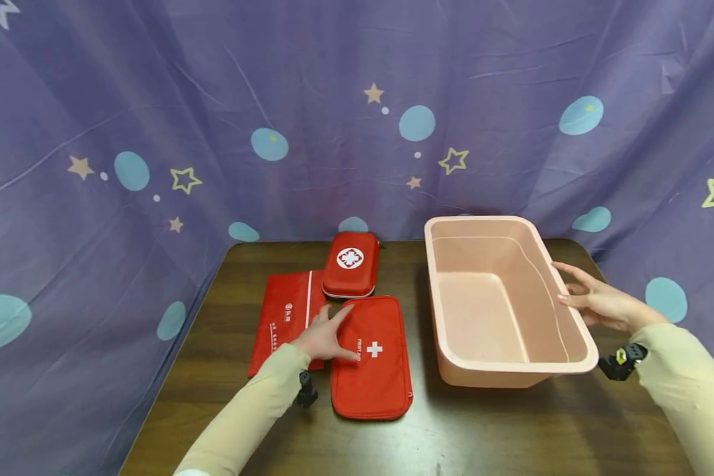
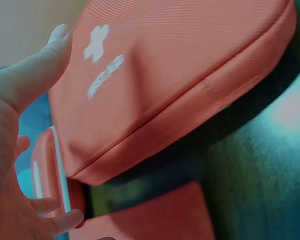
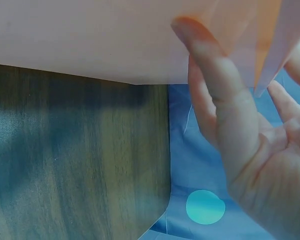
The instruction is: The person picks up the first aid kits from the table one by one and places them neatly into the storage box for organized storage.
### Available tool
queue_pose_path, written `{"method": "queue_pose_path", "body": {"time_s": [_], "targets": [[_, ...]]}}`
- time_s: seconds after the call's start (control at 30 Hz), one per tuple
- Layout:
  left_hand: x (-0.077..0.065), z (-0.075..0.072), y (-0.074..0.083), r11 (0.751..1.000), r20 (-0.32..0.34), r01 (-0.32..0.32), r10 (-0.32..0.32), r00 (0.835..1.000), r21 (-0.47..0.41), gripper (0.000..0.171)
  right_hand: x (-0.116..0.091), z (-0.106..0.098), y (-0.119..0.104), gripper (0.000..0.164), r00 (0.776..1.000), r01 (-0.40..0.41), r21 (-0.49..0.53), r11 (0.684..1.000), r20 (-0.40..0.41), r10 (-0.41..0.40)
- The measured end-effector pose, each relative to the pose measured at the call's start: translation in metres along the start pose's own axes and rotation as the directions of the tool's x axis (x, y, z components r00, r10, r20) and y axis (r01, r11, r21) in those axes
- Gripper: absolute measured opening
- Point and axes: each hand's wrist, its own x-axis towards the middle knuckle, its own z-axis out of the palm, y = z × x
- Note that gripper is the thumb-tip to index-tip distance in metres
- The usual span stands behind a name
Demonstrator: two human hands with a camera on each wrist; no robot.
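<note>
My left hand (image 1: 323,337) spreads its thumb and fingers over the near-left part of a flat red first aid pouch (image 1: 387,370) with a white cross. In the left wrist view, the thumb (image 2: 50,65) overlaps the pouch's printed face, and nothing is pinched between thumb and fingers. A flat red bag (image 1: 282,311) with a white stripe lies under that hand's left side. My right hand (image 1: 607,304) is at the right rim of a pink plastic bin (image 1: 482,317). Its thumb and forefinger are stretched out, fingertips right at the rim.
A red hard-shell case (image 1: 348,271) with a white cross emblem lies at the back, beyond the pouch. Everything stands on a dark wooden table (image 1: 214,390). A purple patterned curtain (image 1: 333,79) hangs behind the table and along its sides.
</note>
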Motion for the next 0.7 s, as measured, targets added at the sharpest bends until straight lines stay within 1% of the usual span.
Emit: {"method": "queue_pose_path", "body": {"time_s": [0.17,0.33,0.4,0.63,0.7], "targets": [[0.005,0.012,0.001,0.999,0.031,-0.013,0.012,0.999,0.039,0.105,0.001,0.000,-0.002,0.062,1.000,0.006,0.007,1.000,0.002,-0.006],[0.009,0.019,0.001,0.998,0.055,-0.005,0.002,0.998,0.065,0.106,0.001,0.000,-0.002,0.061,1.000,0.012,0.008,1.000,0.006,-0.012],[0.010,0.022,0.000,0.997,0.054,-0.003,-0.001,0.999,0.082,0.106,0.001,0.000,-0.001,0.061,1.000,0.017,0.014,1.000,0.018,-0.018],[0.012,0.030,-0.001,0.994,0.025,-0.013,0.010,1.000,0.108,0.107,0.001,-0.001,0.001,0.062,1.000,0.008,0.006,1.000,0.008,-0.008],[0.013,0.033,-0.002,0.994,0.017,-0.018,0.016,1.000,0.111,0.107,-0.001,-0.004,0.002,0.062,0.999,0.016,0.024,1.000,0.034,-0.017]]}}
